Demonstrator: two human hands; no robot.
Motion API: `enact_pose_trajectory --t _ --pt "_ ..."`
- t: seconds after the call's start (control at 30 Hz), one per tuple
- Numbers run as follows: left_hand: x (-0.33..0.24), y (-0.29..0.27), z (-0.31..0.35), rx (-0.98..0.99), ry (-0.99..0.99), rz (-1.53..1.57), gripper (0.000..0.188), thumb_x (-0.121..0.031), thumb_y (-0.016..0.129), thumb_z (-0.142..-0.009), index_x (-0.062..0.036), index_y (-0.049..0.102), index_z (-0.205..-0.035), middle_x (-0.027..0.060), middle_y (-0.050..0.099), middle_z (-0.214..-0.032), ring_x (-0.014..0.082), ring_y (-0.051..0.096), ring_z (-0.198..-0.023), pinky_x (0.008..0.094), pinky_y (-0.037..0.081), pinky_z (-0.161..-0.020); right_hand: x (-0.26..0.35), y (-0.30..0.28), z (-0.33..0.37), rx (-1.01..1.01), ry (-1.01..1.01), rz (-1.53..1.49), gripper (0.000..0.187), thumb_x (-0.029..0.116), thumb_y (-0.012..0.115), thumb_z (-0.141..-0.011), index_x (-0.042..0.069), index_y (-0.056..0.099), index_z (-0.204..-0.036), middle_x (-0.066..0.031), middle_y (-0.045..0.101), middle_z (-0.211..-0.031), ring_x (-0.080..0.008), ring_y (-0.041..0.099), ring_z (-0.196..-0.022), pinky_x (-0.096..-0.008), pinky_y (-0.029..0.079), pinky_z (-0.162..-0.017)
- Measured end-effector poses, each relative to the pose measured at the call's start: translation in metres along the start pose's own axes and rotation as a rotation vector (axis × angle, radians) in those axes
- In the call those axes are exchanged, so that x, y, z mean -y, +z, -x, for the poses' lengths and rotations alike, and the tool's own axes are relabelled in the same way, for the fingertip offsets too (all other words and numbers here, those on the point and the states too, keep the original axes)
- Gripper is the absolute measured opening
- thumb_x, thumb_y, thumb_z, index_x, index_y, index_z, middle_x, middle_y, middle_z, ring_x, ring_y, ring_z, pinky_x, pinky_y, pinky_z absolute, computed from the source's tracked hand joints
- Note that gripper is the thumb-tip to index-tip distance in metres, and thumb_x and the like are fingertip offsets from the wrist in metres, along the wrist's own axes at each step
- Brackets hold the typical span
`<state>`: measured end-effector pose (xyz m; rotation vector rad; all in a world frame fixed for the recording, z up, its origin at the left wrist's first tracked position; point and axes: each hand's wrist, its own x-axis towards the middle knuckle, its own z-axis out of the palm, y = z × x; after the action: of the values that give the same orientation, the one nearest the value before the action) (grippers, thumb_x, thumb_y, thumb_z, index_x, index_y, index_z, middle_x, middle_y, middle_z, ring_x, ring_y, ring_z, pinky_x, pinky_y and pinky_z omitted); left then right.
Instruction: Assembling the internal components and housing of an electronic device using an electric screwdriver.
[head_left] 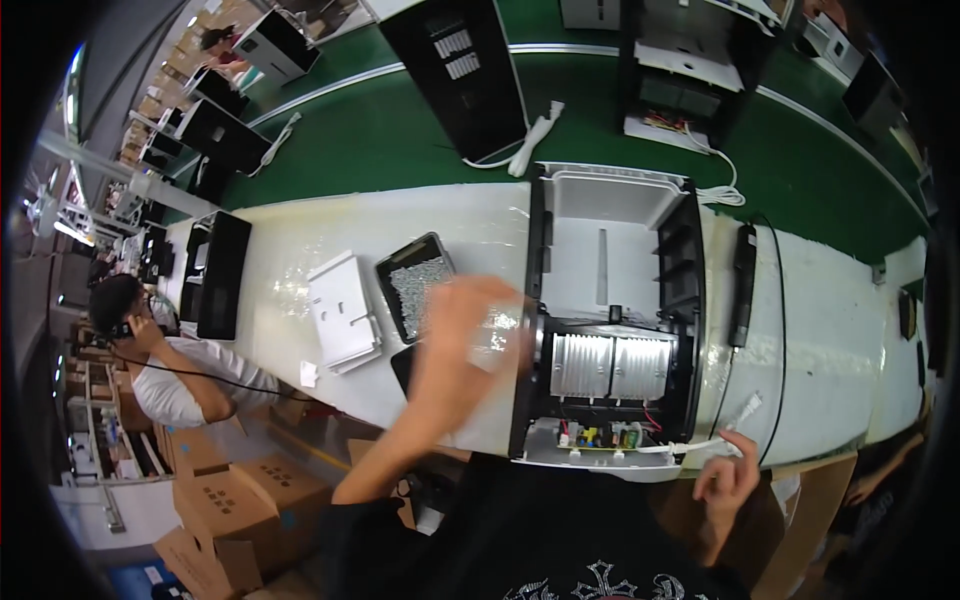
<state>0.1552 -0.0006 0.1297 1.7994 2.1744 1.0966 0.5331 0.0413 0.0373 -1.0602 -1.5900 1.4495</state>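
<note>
An appliance housing (685, 260), black-sided with a white interior, lies open on the bench before me. Inside it are two ribbed silver metal blocks (612, 367) and a small circuit board (600, 437) with coloured parts and wires. My left hand (465, 335) is smeared by motion over the bench, just left of the housing, in front of a black tray of small screws (418, 285); its fingers do not show clearly. Beside the housing's lower right corner, my right hand (728, 475) has loosely curled, parted fingers, close below a white power cable (745, 412). Nothing shows in its grip.
White plastic panels (343, 312) lie left of the tray. A black electric screwdriver (743, 285) with its cord rests to the right. Beyond the bench, a green conveyor (580, 110) carries upright appliances. A person (195, 375) sits at left near cardboard boxes (250, 510).
</note>
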Motion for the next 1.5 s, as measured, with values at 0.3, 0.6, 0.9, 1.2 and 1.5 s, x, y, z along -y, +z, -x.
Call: enact_pose_trajectory --t 0.3,0.6,0.9,1.2,1.5 --pt "0.256 -0.056 0.096 -0.21 -0.522 -0.701 0.08 -0.036 0.077 -0.078 -0.004 0.04 -0.142 0.0203 0.04 -0.148 0.0399 0.041 -0.134 0.0431 0.036 -0.109 0.043 0.026 -0.061 0.191 -0.365 -0.264 0.031 0.026 0.046 -0.099 -0.005 0.049 -0.102 -0.0014 0.044 -0.042 -0.0068 0.032 -0.03 -0.0217 0.024 -0.032" --pt "0.22 -0.094 0.088 -0.629 -0.559 0.096 0.054 -0.02 0.066 -0.087 -0.0011 0.051 -0.135 0.0148 0.055 -0.134 0.031 0.049 -0.126 0.0424 0.04 -0.105 0.101 0.039 -0.106 0.532 -0.564 0.042 0.018 0.002 0.053 -0.078 -0.004 0.068 -0.087 -0.0026 0.059 -0.052 -0.0143 0.059 -0.042 -0.0254 0.049 -0.044" --pt "0.077 -0.046 0.051 -0.394 -0.143 1.8 0.073 -0.053 0.043 -0.087 -0.0113 0.04 -0.147 0.0126 0.044 -0.147 0.0357 0.039 -0.135 0.0621 0.027 -0.111 0.134 0.091 -0.165 0.898 -0.182 0.252 0.046 0.014 0.066 -0.088 0.005 0.053 -0.131 -0.005 0.065 -0.086 -0.013 0.061 -0.07 -0.0284 0.049 -0.067" --pt "0.023 0.031 -0.002 -0.164 0.008 1.013 0.051 -0.024 0.041 -0.101 0.0079 0.037 -0.141 0.0201 0.045 -0.141 0.0298 0.047 -0.13 0.0428 0.034 -0.111 0.146 0.106 -0.207 0.637 -0.443 -0.049 0.051 0.019 0.068 -0.091 -0.001 0.044 -0.131 -0.0141 0.055 -0.12 -0.0217 0.057 -0.11 -0.0325 0.046 -0.093" --pt "0.046 0.069 -0.009 0.1 -0.147 0.491 0.069 -0.003 0.057 -0.085 -0.0095 0.032 -0.149 0.012 0.022 -0.159 0.03 0.029 -0.143 0.0471 0.032 -0.111 0.148 0.033 -0.235 0.694 -0.476 0.641 0.033 0.009 0.063 -0.089 0.003 0.049 -0.118 -0.0211 0.063 -0.083 -0.0371 0.064 -0.075 -0.0438 0.044 -0.064"
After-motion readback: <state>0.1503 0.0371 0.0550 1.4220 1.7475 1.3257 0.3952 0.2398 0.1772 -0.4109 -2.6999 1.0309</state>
